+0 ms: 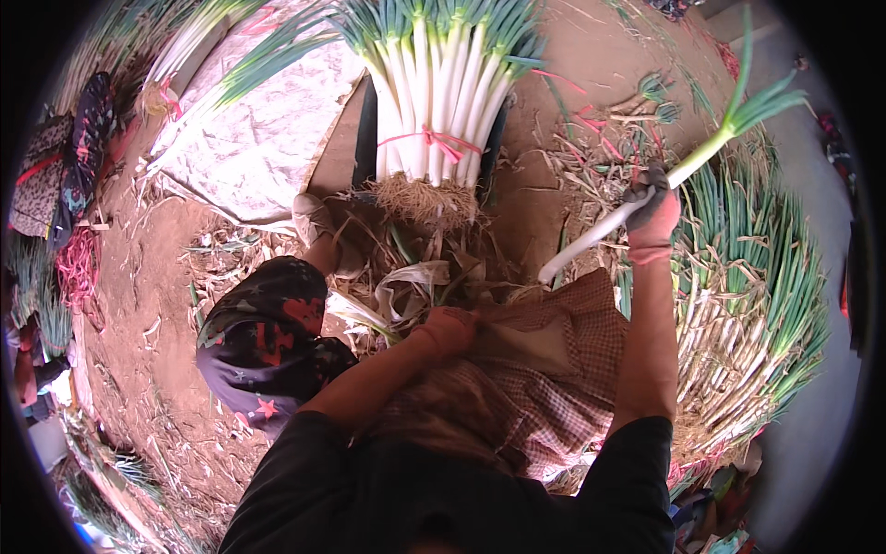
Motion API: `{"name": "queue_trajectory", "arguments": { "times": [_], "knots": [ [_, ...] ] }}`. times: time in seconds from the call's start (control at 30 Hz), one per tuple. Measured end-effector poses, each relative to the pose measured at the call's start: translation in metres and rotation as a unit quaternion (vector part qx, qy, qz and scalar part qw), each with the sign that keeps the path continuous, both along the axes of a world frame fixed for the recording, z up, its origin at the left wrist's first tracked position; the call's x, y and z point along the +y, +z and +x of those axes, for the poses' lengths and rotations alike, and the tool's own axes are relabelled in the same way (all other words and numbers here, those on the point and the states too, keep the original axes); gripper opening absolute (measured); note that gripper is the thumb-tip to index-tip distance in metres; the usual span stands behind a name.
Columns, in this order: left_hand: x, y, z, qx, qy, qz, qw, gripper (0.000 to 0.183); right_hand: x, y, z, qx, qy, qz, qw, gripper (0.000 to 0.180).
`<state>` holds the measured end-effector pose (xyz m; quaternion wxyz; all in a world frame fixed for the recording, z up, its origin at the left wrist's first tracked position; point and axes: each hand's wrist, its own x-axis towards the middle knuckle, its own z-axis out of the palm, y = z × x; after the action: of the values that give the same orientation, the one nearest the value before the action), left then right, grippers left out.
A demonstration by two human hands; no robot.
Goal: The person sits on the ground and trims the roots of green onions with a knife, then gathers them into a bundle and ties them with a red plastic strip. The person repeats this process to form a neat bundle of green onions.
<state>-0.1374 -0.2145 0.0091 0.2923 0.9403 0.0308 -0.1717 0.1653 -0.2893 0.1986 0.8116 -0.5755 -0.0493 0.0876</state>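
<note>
My right hand, in a glove with dark fingers and a pink cuff, is shut on the white shank of a long green onion. Its leaves point to the upper right and its white end to the lower left, just above my checked apron. My left hand, in a pinkish glove, lies at the apron's upper edge beside dry husks; its fingers are mostly hidden. Ahead stands a bundle of green onions, roots towards me, tied with a red ribbon.
A large heap of untrimmed green onions lies at the right. A pale sheet with more onions lies at the upper left. Pink ties lie at the far left. Husks litter the brown ground. Part of a person shows at the left edge.
</note>
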Motion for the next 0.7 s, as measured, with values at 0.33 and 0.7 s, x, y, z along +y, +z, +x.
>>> {"name": "queue_trajectory", "arguments": {
  "times": [0.33,0.7],
  "knots": [
    [0.122,0.023,0.072,-0.34,0.498,-0.02,0.798,0.028,0.063,-0.002,0.021,-0.037,0.026,-0.006,0.999,0.003],
    [0.159,-0.038,0.104,-0.338,0.493,0.038,0.801,0.049,0.214,0.004,0.08,-0.137,-0.023,0.02,0.99,0.006]
  ]
}}
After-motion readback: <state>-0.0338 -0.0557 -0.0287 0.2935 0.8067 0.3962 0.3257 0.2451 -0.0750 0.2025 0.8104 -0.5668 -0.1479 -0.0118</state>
